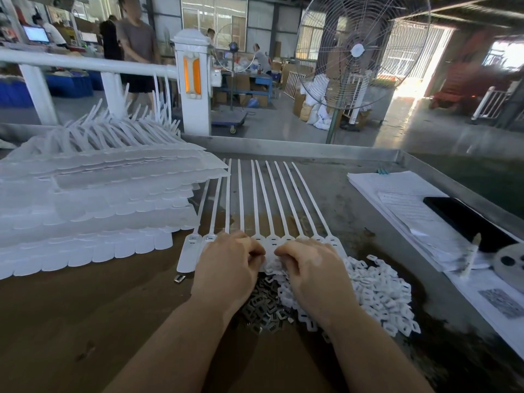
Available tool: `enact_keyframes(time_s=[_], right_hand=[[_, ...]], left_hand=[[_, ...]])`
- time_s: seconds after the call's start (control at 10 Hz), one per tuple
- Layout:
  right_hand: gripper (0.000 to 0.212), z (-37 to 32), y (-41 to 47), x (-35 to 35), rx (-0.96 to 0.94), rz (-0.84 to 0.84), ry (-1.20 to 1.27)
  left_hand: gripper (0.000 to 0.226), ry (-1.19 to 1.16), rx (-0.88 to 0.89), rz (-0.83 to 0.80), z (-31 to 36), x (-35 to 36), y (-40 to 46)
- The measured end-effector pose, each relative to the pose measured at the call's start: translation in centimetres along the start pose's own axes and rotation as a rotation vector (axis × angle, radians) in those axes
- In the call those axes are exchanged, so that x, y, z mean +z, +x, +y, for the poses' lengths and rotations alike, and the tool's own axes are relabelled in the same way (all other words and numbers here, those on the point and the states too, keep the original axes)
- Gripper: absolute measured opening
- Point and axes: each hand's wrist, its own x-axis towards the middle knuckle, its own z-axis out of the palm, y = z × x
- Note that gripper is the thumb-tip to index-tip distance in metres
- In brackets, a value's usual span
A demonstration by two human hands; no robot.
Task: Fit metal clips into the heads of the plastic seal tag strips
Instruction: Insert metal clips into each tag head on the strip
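A joined row of white seal tag strips (263,199) lies flat on the bench, tails pointing away, heads (273,239) toward me. My left hand (226,262) and my right hand (309,265) rest side by side on the heads and flags, fingers curled down over the middle of the row. What the fingertips pinch is hidden. Beneath my wrists sits a pile of grey metal clips (263,310), and to its right a heap of small white plastic caps (380,290). One loose metal clip (179,278) lies left of my left hand.
Stacks of white tag strip sheets (93,199) fill the bench's left side. Papers (408,211), a black phone (465,217) and a grey disc (510,265) lie at the right. The bench has a raised metal rim (312,150). A standing fan (360,52) and people are beyond.
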Motion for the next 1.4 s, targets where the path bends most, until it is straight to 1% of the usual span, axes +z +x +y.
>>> enact_keyframes(time_s=[0.5, 1.2, 1.4], right_hand=[[0.015, -0.12, 0.00, 0.01, 0.002, 0.034, -0.002], [0.016, -0.09, -0.02, -0.14, -0.006, 0.028, 0.002], [0.016, -0.08, 0.01, -0.14, -0.009, 0.028, 0.005]], left_hand=[[0.014, 0.005, 0.013, 0.013, 0.07, -0.08, -0.02], [0.016, 0.018, 0.004, -0.016, 0.15, -0.03, 0.05], [0.015, 0.006, 0.004, -0.003, 0.17, -0.05, 0.04]])
